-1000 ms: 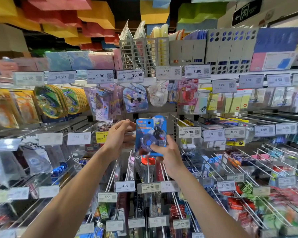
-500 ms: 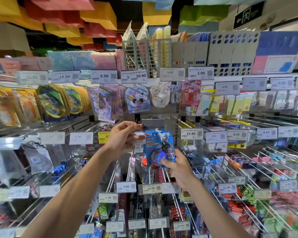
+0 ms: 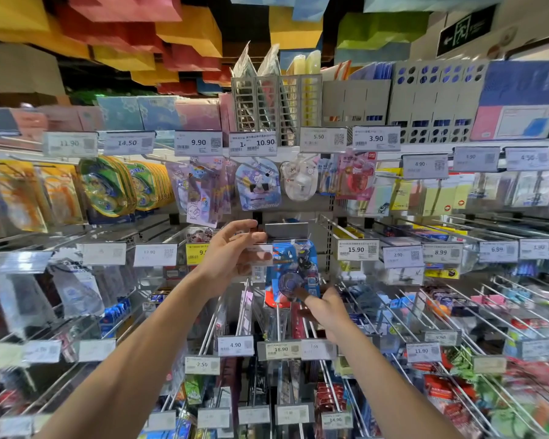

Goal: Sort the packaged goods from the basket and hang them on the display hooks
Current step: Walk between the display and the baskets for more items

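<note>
**shelfnoob:** Which step is this? It's a wall of pegs to me.

**pegboard_pete:** Going left to right: the round yellow-green packs [image 3: 108, 185] in the upper row are already hung, so ignore those. The left hand [image 3: 235, 258] is up in the middle row with its thumb and fingers pinching a clear tag flap [image 3: 262, 252]. I'd guess that's to keep it out of the way. Touching it on the right is the blue blister pack [image 3: 293, 267], upright and level with the row's price labels. The right hand [image 3: 325, 308] has it from below, thumb on the front of the bottom edge and fingers curled behind. The 15.90 label [image 3: 357, 250] is just right of the pack.

**shelfnoob:** So it's on the peg?

**pegboard_pete:** Can't tell. The prong is hidden behind the pack and the flap, and the frame's a bit smeared. My read is he's mid-hang, threading the hole at the top of the card. The next move would be to slide the pack back along the prong, let go at the bottom, then drop the flap so the price faces out. The fiddly part is lining up the hole without seeing it. The basket isn't in shot, so no idea how much is left.
</note>
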The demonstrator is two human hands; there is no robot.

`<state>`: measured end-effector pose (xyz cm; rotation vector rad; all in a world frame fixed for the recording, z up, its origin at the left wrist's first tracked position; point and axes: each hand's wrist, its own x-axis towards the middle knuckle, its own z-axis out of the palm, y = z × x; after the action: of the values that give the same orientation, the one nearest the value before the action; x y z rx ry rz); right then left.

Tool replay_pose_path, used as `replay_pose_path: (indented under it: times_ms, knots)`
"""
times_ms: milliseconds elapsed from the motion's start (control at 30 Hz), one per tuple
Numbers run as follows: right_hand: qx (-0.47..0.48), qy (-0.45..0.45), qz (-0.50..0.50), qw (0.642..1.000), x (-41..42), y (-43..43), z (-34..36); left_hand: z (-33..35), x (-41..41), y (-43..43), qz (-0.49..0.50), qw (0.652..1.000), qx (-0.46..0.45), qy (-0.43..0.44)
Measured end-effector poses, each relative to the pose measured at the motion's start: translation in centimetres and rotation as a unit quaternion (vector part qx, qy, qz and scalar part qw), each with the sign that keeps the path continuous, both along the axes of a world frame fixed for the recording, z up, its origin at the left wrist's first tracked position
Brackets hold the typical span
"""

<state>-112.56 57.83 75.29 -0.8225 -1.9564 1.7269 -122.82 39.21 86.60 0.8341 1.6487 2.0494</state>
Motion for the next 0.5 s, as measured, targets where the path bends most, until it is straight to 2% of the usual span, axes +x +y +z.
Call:
replay_pose_path:
  times_ms: [100,300,400,500]
  knots:
    - [-0.013,-0.052,-0.01,0.999,-0.2,0.8,-1.5,-0.3,-0.1,0.0,0.009,1.0,-0.009,0.02]
    - [-0.018,-0.053,-0.008,0.998,1.5,0.4,-1.5,-1.1,0.4,-0.9,0.005,0.992,-0.054,0.116]
    - [0.019,-0.065,0.01,0.998,1.9,-0.1,-1.5,-1.3,1.2,-1.2,0.001,0.985,-0.067,0.159]
    - [0.093,-0.075,0.03,0.992,3.0,-0.9,-1.4,-2.8,1.4,-1.4,-0.038,0.968,-0.131,0.209]
